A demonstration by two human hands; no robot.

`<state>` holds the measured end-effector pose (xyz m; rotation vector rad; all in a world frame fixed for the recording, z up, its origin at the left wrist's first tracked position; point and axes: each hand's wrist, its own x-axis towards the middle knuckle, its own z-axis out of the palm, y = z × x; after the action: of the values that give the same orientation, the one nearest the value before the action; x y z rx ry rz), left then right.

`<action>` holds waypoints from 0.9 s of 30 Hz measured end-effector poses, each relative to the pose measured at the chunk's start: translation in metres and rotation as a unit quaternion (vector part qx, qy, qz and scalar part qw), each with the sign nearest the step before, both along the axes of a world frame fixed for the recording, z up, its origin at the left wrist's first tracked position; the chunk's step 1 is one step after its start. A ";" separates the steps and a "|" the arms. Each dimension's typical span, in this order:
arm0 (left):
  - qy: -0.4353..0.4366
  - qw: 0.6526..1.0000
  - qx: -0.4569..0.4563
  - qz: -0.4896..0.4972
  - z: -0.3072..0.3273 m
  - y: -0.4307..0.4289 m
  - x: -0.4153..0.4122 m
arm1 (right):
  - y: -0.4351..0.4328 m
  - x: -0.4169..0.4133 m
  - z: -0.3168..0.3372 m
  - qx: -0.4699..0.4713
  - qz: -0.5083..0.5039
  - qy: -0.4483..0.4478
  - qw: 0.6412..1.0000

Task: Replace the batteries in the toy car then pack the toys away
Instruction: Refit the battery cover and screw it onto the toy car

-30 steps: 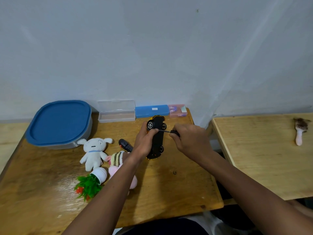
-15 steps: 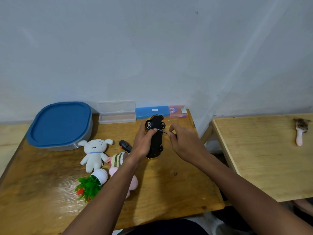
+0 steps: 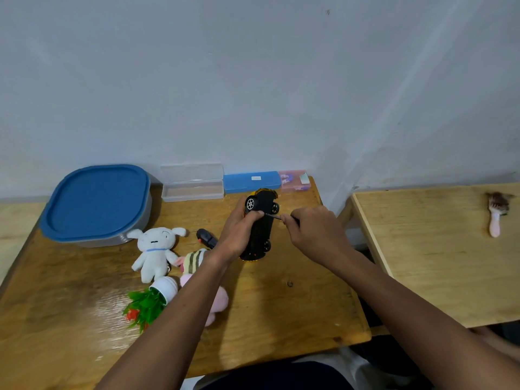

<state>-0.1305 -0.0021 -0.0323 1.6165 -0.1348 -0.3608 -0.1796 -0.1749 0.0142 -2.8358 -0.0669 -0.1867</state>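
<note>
A black toy car (image 3: 263, 220) with yellow trim stands tilted on its end, underside facing right. My left hand (image 3: 239, 235) grips it from the left side. My right hand (image 3: 315, 232) pinches a thin screwdriver (image 3: 274, 216) whose tip touches the car's underside near the upper wheels. On the table to the left lie a white plush dog (image 3: 156, 249), a pink striped plush (image 3: 197, 263) partly under my left arm, and a small fake plant in a white pot (image 3: 152, 301).
A grey container with a blue lid (image 3: 95, 204) stands at the back left. Along the wall sit a clear open case (image 3: 192, 184), a blue case (image 3: 251, 181) and a pink box (image 3: 294, 180). A small black object (image 3: 206, 237) lies behind my left wrist. A brush (image 3: 496, 215) rests on the right table.
My right hand has shifted its grip on the screwdriver, fingers curling closed around the handle again. The car and my left hand stay where they were.
</note>
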 end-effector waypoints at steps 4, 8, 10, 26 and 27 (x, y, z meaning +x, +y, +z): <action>0.020 1.000 -0.004 0.007 0.000 -0.005 -0.002 | -0.006 -0.001 0.005 0.058 0.017 0.004 0.998; 0.032 0.999 -0.009 0.013 -0.002 -0.014 -0.002 | -0.015 0.001 0.006 0.037 0.071 -0.016 0.997; 0.034 0.999 -0.012 0.017 -0.004 -0.018 -0.001 | -0.020 0.003 0.005 -0.022 0.078 -0.044 0.996; 0.225 0.969 -0.075 0.072 -0.013 -0.035 0.018 | -0.044 0.030 -0.038 0.334 -0.085 0.159 0.925; 0.259 0.958 -0.093 0.081 -0.012 -0.036 0.018 | -0.042 0.029 -0.041 0.375 -0.100 0.166 0.907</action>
<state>-0.1127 -0.0378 -0.0443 1.2920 0.3515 -0.6122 -0.1508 -0.2173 -0.0263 -2.0582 0.3066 0.1959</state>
